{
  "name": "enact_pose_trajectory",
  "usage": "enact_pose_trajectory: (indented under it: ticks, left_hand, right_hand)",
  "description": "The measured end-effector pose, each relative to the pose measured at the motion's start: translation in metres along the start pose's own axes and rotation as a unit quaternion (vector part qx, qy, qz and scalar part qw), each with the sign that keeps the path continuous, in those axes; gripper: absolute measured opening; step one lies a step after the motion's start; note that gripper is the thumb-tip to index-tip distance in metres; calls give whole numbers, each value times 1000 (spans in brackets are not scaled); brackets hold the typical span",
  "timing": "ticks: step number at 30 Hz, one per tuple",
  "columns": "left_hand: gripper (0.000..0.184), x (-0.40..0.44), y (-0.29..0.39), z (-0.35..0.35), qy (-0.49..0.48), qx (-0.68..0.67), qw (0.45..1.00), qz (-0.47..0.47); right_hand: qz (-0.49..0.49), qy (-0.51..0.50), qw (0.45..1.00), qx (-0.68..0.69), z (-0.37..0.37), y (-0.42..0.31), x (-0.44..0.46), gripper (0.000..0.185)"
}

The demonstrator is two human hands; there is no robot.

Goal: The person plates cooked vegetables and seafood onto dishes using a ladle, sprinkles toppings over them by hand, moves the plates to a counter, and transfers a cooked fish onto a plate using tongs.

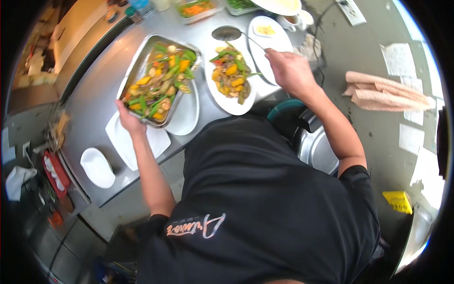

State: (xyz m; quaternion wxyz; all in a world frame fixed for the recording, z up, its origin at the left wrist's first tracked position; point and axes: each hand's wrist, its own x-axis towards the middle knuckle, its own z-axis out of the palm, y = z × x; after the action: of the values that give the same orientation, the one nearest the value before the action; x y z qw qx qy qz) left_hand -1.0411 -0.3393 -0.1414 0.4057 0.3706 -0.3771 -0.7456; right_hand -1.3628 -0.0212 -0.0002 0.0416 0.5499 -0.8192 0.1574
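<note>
My left hand (130, 118) grips the lower left corner of a metal tray (126, 78) filled with cooked mixed vegetables (163, 78). The tray is tilted above white plates on the steel counter. In my right hand (291, 71) is the thin handle of a metal spoon (226, 33), its round bowl above the top edge of a white oval plate (231, 108). A portion of the same vegetables (231, 75) lies on that plate. Part of a white plate (188, 113) shows under the tray's right side.
On the steel counter (90, 113), a square white plate (158, 139) and a small white dish (97, 168) sit at left. Another oval plate (269, 42) holds a small dish. Containers of shredded carrot (196, 8) and greens stand behind. A lidded metal pot (319, 146) is at right.
</note>
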Motion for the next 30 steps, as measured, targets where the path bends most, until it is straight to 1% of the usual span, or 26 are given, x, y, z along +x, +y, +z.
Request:
enact_pose_trajectory:
  ticks: [1, 2, 4, 7, 10, 11, 14, 17, 20, 21, 24, 29, 30]
  left_hand:
    - [58, -1, 1, 3, 14, 14, 1000, 0]
    - [58, -4, 1, 8, 25, 26, 999, -2]
    - [59, -13, 2, 24, -3, 18, 1000, -10]
    - [58, -21, 9, 45, -22, 22, 999, -33]
    - [56, -25, 7, 57, -22, 22, 998, -50]
    - [56, -25, 7, 60, -24, 24, 998, -51]
    - [56, -26, 0, 72, -4, 24, 999, -46]
    - [56, -23, -11, 76, -12, 35, 997, -60]
    - [59, -21, -16, 76, -8, 62, 997, -46]
    - [60, -19, -17, 74, -11, 63, 997, -35]
    - [61, -22, -11, 73, -24, 44, 998, -45]
    - [59, -18, -19, 62, -54, 19, 997, -48]
    - [58, -15, -23, 55, -47, 13, 997, -61]
  right_hand:
    - [-15, 30, 999, 24, -9, -10, 9, 16]
    - [-32, 9, 999, 30, -22, -21, 18, 18]
    - [-81, 13, 996, 36, -25, -35, 29, 17]
    - [-155, 16, 988, 2, -15, -60, 54, 17]
    - [-173, -17, 980, -93, 10, -61, 77, 22]
    - [-136, -85, 982, -99, 10, -66, 82, 20]
    - [-10, -200, 980, -7, 4, -85, 95, 21]
    - [24, -208, 966, 149, 26, -77, 107, 27]
    - [133, -253, 901, 326, 32, -69, 117, 27]
    - [172, -278, 888, 324, 27, -64, 119, 26]
    - [277, -286, 832, 386, 11, -55, 116, 26]
    - [303, -267, 801, 442, -9, -37, 102, 24]
    - [308, -259, 798, 448, -12, -32, 97, 24]
